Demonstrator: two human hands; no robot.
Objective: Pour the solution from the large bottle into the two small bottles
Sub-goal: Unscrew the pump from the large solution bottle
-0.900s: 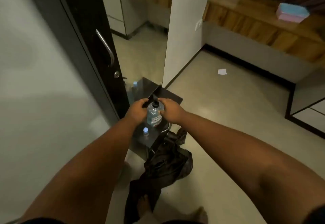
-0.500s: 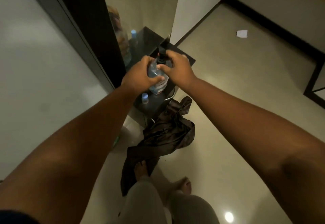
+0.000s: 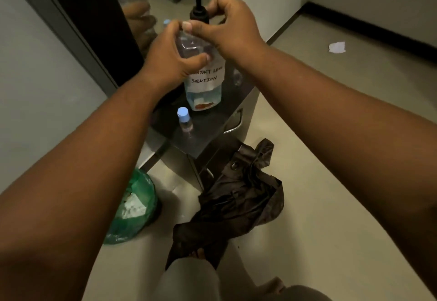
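The large clear bottle (image 3: pixel 204 92), labelled as contact lens solution and holding pale blue liquid, stands upright on a small dark cabinet (image 3: pixel 208 133). My left hand (image 3: pixel 173 58) wraps around the bottle's upper body. Fingers of my right hand (image 3: pixel 230 28) pinch the collar of its black pump top (image 3: pixel 198 14). One small clear bottle with a light blue cap (image 3: pixel 184 120) stands on the cabinet just in front of the large one. A second small bottle (image 3: pixel 236 77) shows dimly behind my right wrist, mostly hidden.
A mirrored dark door (image 3: pixel 99 28) stands left of the cabinet and reflects the hands. On the floor lie a dark crumpled cloth (image 3: pixel 241 196), a green plastic bag (image 3: pixel 132 208) and a scrap of white paper (image 3: pixel 337 47). My legs and bare feet show at the bottom.
The camera has come closer and tilted down, so the bottle looks larger. My left hand has kept its hold on the bottle's body while my right hand's fingers have shifted around the pump collar.
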